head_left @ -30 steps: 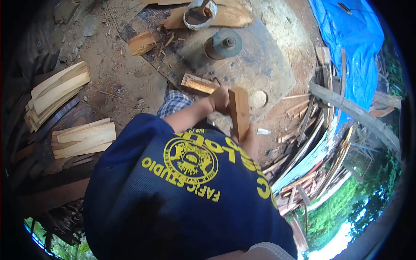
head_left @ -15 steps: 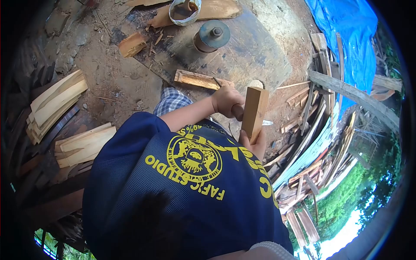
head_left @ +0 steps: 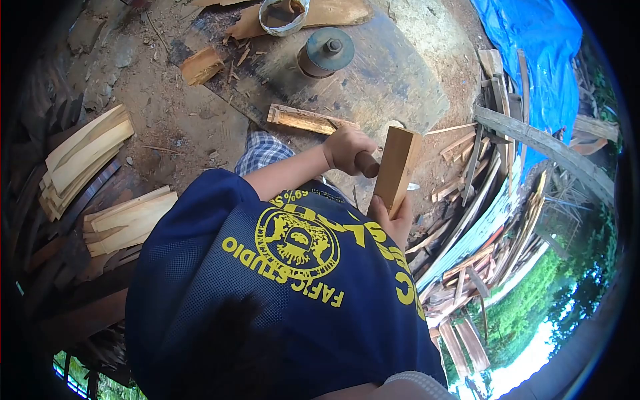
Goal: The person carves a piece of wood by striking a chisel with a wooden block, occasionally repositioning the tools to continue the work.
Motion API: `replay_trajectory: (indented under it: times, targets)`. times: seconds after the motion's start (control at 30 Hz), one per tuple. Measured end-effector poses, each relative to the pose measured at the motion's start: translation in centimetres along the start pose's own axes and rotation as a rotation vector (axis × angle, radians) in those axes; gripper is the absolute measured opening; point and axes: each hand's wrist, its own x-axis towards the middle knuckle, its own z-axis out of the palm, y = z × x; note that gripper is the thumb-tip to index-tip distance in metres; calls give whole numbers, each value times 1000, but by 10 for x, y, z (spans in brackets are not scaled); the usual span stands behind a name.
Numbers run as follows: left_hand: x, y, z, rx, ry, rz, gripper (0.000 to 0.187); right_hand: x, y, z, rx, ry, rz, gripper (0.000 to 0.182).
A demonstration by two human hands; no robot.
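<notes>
My left hand is closed around a tool with a round brown wooden handle, whose butt end points at the block. A thin dark part shows on the other side of the fist, over a rough wooden slat lying on the slab; the rest of the tool is hidden. Fingers and thumb of my right hand grip the lower end of a squared wooden block, which stands tilted in front of me. The handle's end is right beside the block's left face.
On the worn slab stands a blue-green metal cylinder with a bolt. Behind it are a white bowl and wood offcuts. Stacked thin boards lie left. A lumber pile and blue tarp are at right.
The block has shifted a little to the right and leans more that way. My left hand has risen slightly with the handle.
</notes>
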Motion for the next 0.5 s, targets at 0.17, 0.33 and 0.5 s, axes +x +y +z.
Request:
replay_trajectory:
  times: [0.17,0.33,0.5]
  targets:
    - [1,3,-6,-7,-26,14,26,-1,-5,3,91,-28,17,35]
    - [2,3,-7,-19,-27,40,27,-2,-12,5,93,-16,-6,37]
    - [1,0,-7,-20,4,35,28,-1,-13,7,82,-6,-36,39]
